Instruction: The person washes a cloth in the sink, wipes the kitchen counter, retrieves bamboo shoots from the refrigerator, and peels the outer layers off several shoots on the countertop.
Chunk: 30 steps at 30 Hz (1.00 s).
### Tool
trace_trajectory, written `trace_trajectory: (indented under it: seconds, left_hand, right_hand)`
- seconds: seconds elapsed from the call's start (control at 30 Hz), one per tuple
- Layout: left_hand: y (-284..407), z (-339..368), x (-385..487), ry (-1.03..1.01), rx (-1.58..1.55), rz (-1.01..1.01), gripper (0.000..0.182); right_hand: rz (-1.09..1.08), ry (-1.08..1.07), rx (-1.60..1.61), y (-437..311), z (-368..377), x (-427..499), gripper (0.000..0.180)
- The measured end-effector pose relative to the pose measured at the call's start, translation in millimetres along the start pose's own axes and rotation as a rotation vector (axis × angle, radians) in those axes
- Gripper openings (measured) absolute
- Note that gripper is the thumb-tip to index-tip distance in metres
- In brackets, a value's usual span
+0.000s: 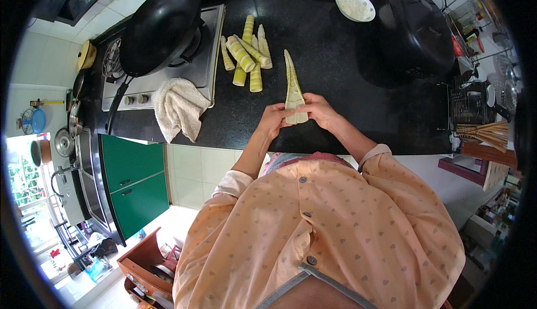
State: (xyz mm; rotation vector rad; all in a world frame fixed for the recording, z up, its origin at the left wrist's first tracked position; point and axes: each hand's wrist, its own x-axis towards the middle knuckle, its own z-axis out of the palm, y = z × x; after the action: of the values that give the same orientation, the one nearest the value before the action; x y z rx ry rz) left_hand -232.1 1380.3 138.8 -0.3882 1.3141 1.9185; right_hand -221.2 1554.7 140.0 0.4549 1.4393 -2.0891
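Observation:
Between my two hands is a pale, peeled bamboo shoot (292,86), opened out flat, its hollow chambers showing and its narrow tip pointing away from me. My left hand (275,119) grips its wide end on the left, thumb on top. My right hand (319,109) holds the same end from the right, fingers partly hidden beneath it. The shoot is over the front part of the black countertop (356,120). Beyond my left hand, several whole peeled bamboo shoots (241,53) lie in a loose pile beside the gas stove.
A black wok (161,27) sits tilted on the gas stove (168,92), its handle reaching the front left. A beige towel (180,107) drapes over the stove's front corner. At the back right are a bowl of white food (355,6) and a large black appliance (419,32).

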Motion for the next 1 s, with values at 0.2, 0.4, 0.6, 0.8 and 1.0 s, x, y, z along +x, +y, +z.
trace_trajectory:
  seconds: [0.2,0.4,0.6,0.8,1.0]
  left_hand:
    - [5.3,4.2,-1.1,0.014,0.043,-0.013,0.020]
    - [19.2,-9.7,-5.1,-0.038,0.061,-0.019,0.016]
    - [34.8,-22.7,-14.6,-0.032,0.072,0.012,0.014]
    - [45.4,-38.2,-21.0,-0.036,0.159,0.011,0.014]
    - [42.8,-36.0,-21.3,-0.069,0.075,0.061,0.014]
  right_hand:
    - [-0.008,0.051,0.075,1.2,2.9,2.3,0.026]
    - [0.041,-0.023,0.059,-17.5,-0.6,-1.0,0.018]
    - [0.019,-0.159,0.039,-31.9,-12.3,-12.1,0.019]
    - [0.022,-0.216,-0.030,-39.6,-28.6,-9.8,0.022]
    - [-0.011,-0.224,-0.025,-40.6,-25.5,-9.8,0.022]
